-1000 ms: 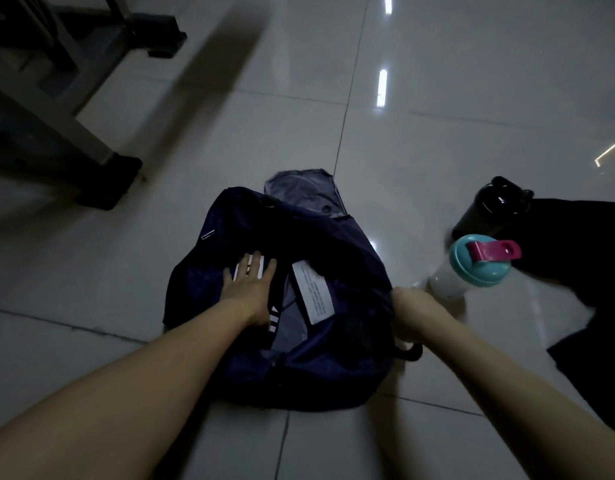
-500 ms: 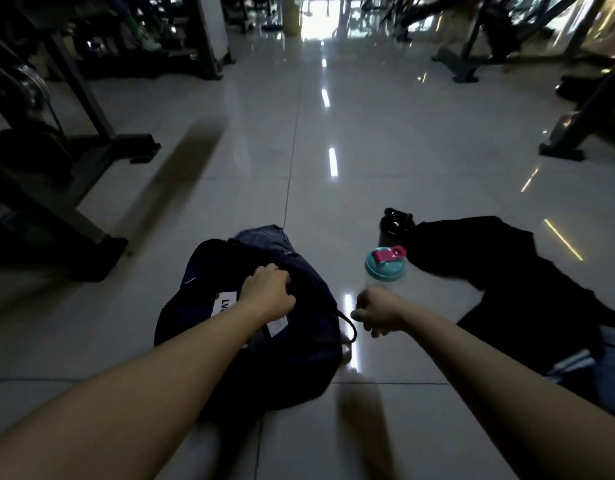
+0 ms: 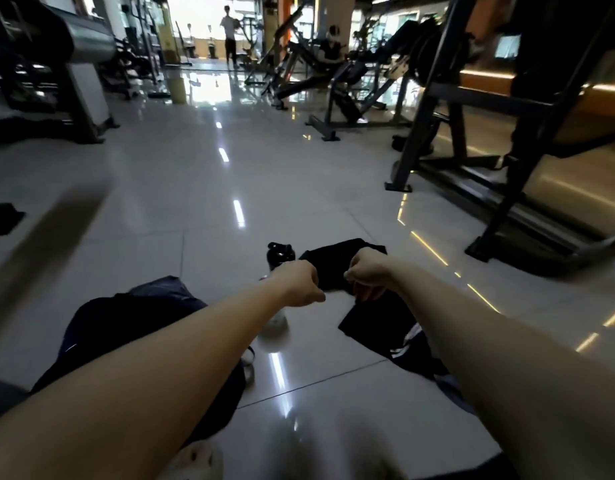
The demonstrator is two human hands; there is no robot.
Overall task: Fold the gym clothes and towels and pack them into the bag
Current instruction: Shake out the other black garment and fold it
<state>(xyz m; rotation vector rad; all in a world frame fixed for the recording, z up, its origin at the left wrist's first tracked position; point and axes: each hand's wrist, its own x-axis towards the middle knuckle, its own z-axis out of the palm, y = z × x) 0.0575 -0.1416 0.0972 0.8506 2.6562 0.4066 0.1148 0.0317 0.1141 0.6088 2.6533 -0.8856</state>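
Head view. The left hand (image 3: 300, 284) and the right hand (image 3: 366, 273) are held out side by side over the tiled floor (image 3: 195, 202). The fingers of both are curled tight into fists and are judged to be pinching the upper edge of a black garment (image 3: 333, 271). The fingertips themselves are turned away and cannot be seen. The garment is raised between the two hands, and its lower part is trailed on the floor to the right. The bag (image 3: 126, 320) is found on the floor to the left, near the left forearm and well apart from the garment.

The step in hand is judged to be the lifting and spreading of the garment for folding. It is best done with the edge held at two matching corners and the cloth pulled taut and shaken flat. The cloth should be kept off the bottles before it is laid down and halved.

Count:
- Bags: one.
- Black garments in hand: one.
- Striped cloth (image 3: 411, 342) lying beside the garment: one piece.
- Bottles: two, being a black bottle (image 3: 281, 255) just beyond the left hand and a pale bottle (image 3: 274, 323) largely hidden under it.
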